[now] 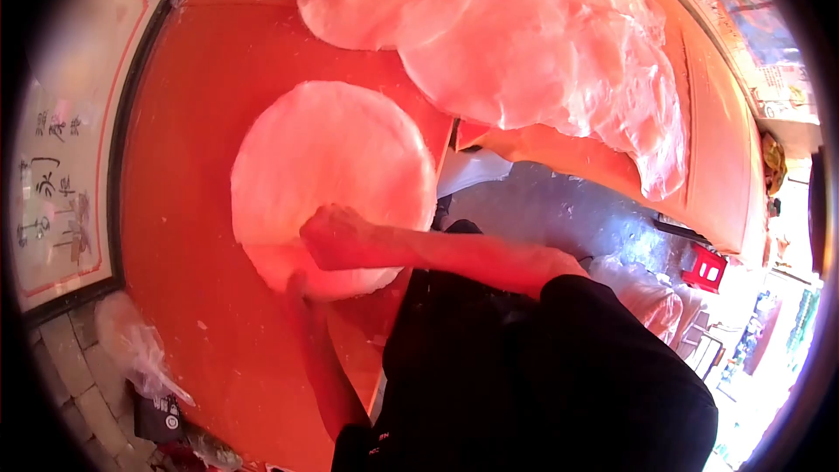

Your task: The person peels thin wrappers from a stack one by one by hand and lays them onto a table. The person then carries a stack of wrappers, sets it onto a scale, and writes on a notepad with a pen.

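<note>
At far left, a framed calligraphy panel (pixel 65 157) is lying beside a red-orange tabletop (pixel 188 210). On it, a round, pale, fibrous-looking sheet (pixel 332 149) is lying nearly flat. The left hand (pixel 299 293) is blurring at the sheet's near edge, its grip impossible to tell. Just right, the right hand (pixel 336 234) is curling over the sheet; its fingertips are hiding, so pinching cannot be confirmed. Careful handling is probably calling for light, even pressure, without dragging the rim. Farther right, similar sheets (pixel 542 52) are overlapping.
</note>
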